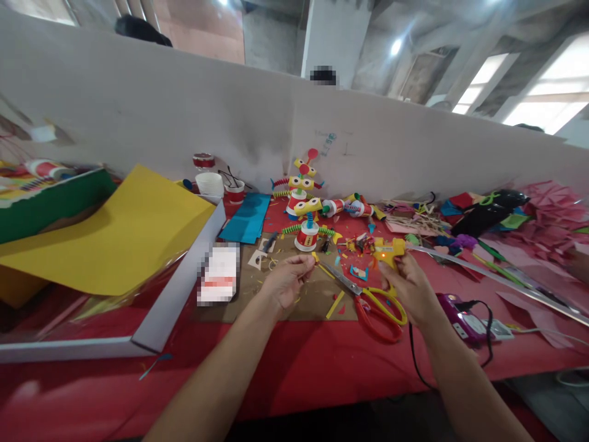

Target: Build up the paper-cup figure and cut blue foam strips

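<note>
Outstretched forearms (216,356), left grip (291,280) pinched, right grip (410,285) around glue gun (389,248)

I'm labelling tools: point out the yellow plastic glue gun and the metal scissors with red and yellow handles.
Yellow plastic glue gun (389,248), head view: its body.
Metal scissors with red and yellow handles (356,289), head view: pivot.

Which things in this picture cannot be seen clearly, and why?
Head view:
Small yellow piece: partly hidden by left hand.
Yellow glue gun: grip covered by right hand.
Pale rectangular item: pixelation hides its markings.
Partition writing: too small to read.
Green box: cut by left edge.
</note>
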Motion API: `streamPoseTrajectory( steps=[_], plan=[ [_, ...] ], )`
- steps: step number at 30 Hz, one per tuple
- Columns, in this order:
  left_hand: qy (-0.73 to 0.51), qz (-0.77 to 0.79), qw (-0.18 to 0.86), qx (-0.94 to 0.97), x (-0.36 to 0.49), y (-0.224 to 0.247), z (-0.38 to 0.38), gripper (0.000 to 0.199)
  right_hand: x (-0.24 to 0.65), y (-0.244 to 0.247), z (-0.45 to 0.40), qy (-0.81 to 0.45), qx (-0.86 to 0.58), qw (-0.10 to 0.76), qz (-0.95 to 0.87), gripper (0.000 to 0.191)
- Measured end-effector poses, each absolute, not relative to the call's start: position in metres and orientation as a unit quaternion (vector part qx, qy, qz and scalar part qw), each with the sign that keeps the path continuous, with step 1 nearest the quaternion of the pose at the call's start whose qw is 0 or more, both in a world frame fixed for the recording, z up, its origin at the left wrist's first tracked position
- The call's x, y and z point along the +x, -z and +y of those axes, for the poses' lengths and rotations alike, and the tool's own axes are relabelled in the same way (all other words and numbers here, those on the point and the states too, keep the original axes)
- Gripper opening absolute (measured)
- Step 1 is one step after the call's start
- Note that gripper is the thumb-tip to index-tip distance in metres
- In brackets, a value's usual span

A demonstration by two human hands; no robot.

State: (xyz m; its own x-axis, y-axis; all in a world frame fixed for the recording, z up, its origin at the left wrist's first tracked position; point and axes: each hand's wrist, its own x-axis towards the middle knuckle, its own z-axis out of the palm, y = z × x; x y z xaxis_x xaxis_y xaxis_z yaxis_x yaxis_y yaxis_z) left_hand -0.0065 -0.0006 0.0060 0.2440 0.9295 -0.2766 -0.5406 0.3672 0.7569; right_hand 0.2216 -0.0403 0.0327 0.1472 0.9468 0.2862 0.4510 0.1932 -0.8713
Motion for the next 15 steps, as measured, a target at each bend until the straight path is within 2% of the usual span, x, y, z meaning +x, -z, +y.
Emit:
streamPoseTrajectory(
  steps=[2, 4, 9, 13, 15],
  plan=[
    [-0.514, 0.376, 0.711, 0.296, -0.006, -0.006, -0.001, 0.012, 0.24, -0.023, -0.012, -0.294, -0.651, 0.432, -0.551, 0.029],
    [-0.527, 0.394, 0.679, 0.327, -0.007, -0.005, -0.001, 0.011, 0.257, -0.011, 0.013, -0.272, -0.726, 0.343, -0.531, 0.027],
    [-0.525, 0.403, 0.667, 0.343, -0.008, -0.002, -0.001, 0.014, 0.285, 0.011, 0.044, -0.221, -0.783, 0.264, -0.517, 0.02],
    [-0.535, 0.436, 0.635, 0.347, -0.007, -0.003, -0.001, 0.013, 0.262, 0.007, 0.032, -0.141, -0.788, 0.278, -0.531, 0.007],
    [-0.542, 0.451, 0.614, 0.356, -0.007, -0.004, -0.002, 0.012, 0.227, 0.0, 0.018, -0.127, -0.701, 0.349, -0.609, 0.016]
  ],
)
